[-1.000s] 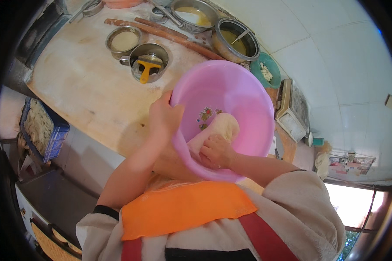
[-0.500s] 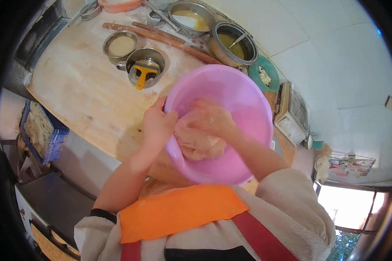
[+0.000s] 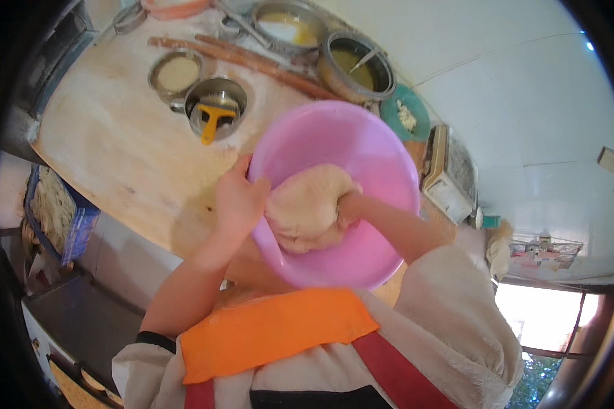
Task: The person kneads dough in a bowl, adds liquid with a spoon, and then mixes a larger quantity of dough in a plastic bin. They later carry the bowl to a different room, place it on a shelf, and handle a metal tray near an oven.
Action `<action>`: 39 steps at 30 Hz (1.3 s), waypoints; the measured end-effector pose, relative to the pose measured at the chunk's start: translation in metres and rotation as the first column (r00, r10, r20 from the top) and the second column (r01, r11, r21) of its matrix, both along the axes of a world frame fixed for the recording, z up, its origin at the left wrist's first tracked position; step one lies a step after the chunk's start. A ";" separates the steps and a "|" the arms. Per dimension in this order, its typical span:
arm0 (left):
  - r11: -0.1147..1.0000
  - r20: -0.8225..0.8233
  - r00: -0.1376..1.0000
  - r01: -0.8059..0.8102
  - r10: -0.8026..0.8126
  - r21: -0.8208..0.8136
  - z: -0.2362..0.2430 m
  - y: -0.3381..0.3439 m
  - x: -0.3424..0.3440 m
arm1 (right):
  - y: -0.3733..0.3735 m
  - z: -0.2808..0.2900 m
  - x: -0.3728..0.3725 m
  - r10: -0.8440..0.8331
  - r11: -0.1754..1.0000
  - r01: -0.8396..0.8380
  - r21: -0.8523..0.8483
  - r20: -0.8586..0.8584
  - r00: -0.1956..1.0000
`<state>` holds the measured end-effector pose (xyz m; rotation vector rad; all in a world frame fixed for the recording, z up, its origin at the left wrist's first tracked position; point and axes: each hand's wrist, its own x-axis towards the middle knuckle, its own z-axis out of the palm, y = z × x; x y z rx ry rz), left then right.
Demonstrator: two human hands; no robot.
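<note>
Dough (image 3: 307,201) against the right hand's fingers (image 3: 348,210)

Gripping the pink basin (image 3: 382,163) by its rim with the left hand (image 3: 242,199), pushing the right hand (image 3: 349,210) against the pale dough (image 3: 303,204) inside! Working just beside a steel mug (image 3: 235,93) with a yellow scraper (image 3: 214,124) in it, on the bench (image 3: 102,136).

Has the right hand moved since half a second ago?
Yes. Against the metal mug, the right hand has shifted rightward and lower in the view, now at the right side of the dough.
</note>
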<state>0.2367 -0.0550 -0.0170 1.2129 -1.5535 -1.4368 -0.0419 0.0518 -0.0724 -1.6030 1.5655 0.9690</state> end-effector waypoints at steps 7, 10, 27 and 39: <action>1.000 -0.058 0.998 -0.019 0.018 -0.024 0.000 -0.004 -0.002 | -0.045 0.052 -0.007 -0.850 0.361 0.897 0.256 0.485 0.204; 0.999 -0.046 0.999 -0.005 0.007 0.043 0.011 0.001 0.006 | -0.060 0.022 0.000 -0.836 0.167 0.971 0.173 0.546 0.047; 0.996 -0.136 0.990 -0.016 0.027 0.083 0.006 0.002 0.001 | -0.005 0.009 0.114 0.268 0.372 0.093 -0.923 0.203 0.942; 0.997 0.058 0.997 -0.052 0.055 -0.064 0.013 -0.005 0.000 | -0.043 0.017 0.001 -0.429 0.295 0.847 -0.443 0.731 0.532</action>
